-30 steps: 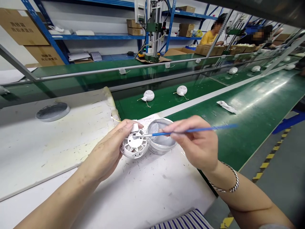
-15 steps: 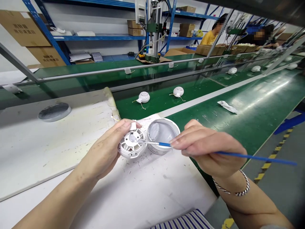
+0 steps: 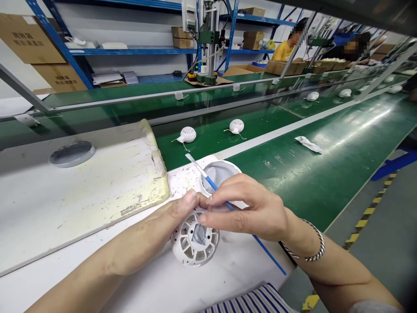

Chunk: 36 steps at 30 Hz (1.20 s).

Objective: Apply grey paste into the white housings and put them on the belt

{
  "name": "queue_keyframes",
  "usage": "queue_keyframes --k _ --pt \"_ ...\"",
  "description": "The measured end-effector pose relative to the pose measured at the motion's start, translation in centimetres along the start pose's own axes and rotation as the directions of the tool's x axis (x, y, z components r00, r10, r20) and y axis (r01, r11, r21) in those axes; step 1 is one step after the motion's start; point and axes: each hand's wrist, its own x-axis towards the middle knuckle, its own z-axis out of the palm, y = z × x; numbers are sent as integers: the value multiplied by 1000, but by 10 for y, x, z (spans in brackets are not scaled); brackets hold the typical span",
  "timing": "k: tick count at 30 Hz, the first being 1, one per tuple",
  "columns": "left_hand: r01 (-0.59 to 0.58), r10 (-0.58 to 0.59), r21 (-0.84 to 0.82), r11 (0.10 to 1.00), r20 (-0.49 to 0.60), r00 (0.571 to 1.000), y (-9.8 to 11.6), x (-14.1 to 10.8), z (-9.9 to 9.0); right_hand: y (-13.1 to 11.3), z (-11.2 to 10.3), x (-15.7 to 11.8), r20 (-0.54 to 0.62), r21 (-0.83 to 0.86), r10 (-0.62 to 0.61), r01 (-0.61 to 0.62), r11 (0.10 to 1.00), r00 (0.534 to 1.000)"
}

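Observation:
My left hand [image 3: 161,221] is closed around the upper left edge of a round white slotted plastic housing [image 3: 195,253]. Grey paste [image 3: 199,234] covers the middle of the housing's face. My right hand [image 3: 252,208] pinches a thin blue-handled brush [image 3: 211,183], its pale bristles pointing up and left, away from the housing. The right index finger or thumb reaches to the housing beside the paste; exactly what it touches is hidden. Just behind the hands stands a white tub [image 3: 233,164] of grey paste, partly covered by my right hand.
A worn white board [image 3: 107,182] lies at left, bearing a grey-coated round lid [image 3: 72,154]. Similar white housings [image 3: 188,134] with wires sit on the green conveyor [image 3: 208,145]. A small white packet [image 3: 309,144] lies on the right-hand bench. Two people work far right.
The brush has lifted off the housing and now points up and left. The housing has moved down and nearer, tilting, and my right hand has come in against it. More grey paste shows on its centre.

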Motion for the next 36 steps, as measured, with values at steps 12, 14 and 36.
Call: queue_keyframes --k 12,14,36 --pt "24 -6 98 995 -176 984 14 -7 27 -8 3 -8 -126 -257 -46 12 966 991" --pt "19 10 135 991 -208 978 12 -6 27 -8 5 -8 -137 -262 -43 6 965 990" --pt "-10 18 41 999 -189 982 5 -3 30 -13 -2 -12 -58 -303 -120 97 948 991"
